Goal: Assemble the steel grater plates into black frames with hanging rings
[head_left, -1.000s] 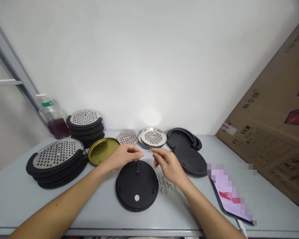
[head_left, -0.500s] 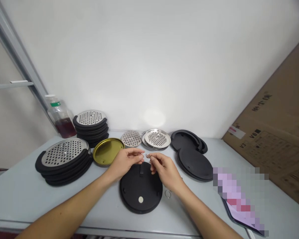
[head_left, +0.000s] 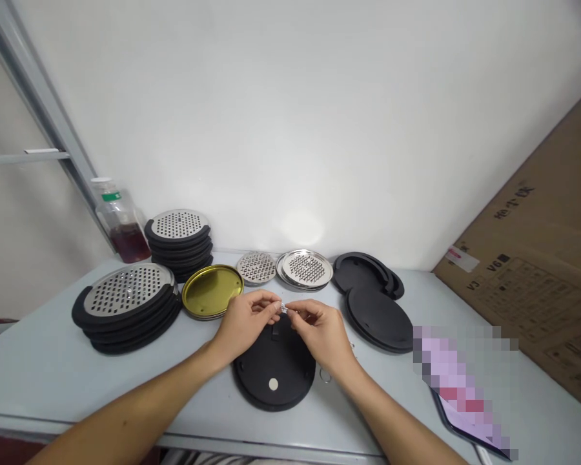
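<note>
My left hand [head_left: 246,325] is closed in a pinch on a small shiny metal ring [head_left: 283,309]. The fingertips of my right hand [head_left: 321,330] pinch at the same spot, nearly touching the left ones. How the bit of metal is shaped between them is mostly hidden. Beneath both hands lies a round black disc [head_left: 275,374] with a pale round spot near its front edge and a short black tab near its back. Beside the right wrist, another thin metal ring [head_left: 325,375] rests on the table.
On the left stand stacked black holders with perforated graters [head_left: 128,292], and a gold lid [head_left: 213,290]. Loose grater plates [head_left: 306,268] lie at the back. To the right are black discs [head_left: 380,320], a phone [head_left: 459,413] and a cardboard box [head_left: 527,258]. A jar [head_left: 126,229] holds dark liquid.
My fingertips have come closer together, the metal pieces meeting between them. Both hands stay above the black disc. The view has shifted slightly.
</note>
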The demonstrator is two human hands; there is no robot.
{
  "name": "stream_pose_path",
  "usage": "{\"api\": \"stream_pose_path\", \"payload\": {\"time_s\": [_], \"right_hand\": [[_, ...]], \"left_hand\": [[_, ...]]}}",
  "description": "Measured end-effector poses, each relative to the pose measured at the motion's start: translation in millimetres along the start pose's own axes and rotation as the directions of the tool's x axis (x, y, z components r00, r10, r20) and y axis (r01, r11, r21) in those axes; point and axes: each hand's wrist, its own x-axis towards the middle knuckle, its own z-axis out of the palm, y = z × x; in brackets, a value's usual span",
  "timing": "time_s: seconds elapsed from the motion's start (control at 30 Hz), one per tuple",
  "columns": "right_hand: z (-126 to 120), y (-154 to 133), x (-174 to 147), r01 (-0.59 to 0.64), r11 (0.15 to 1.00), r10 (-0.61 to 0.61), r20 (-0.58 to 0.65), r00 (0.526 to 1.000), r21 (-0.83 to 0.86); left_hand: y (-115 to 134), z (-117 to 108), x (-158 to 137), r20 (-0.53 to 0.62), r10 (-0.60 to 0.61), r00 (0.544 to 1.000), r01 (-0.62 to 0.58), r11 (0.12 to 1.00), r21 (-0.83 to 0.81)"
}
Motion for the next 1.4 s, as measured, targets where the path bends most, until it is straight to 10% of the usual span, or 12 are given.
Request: {"api": "stream_pose_path", "payload": {"time_s": [0.67,0.9,1.4], "right_hand": [[1.1,-0.2,3.5,-0.308,0.838,0.224,0.231,0.947,0.451],[-2.7,-3.7,2.8,-0.446,0.761,0.227,0.451,0.863,0.471],[-0.9,-1.2,4.3,-0.404,0.805,0.259,0.355,0.898,0.435]], "left_hand": [[1.6,0.2,-0.8,0.088,0.038,0.995,-0.041,0.999,0.036],[6.3,-0.4,-4.5,0.060,0.108,0.992,-0.116,0.984,0.137],[0.6,-2.5,-6.8,-0.002,0.111,0.994,-0.107,0.964,0.243]]}}
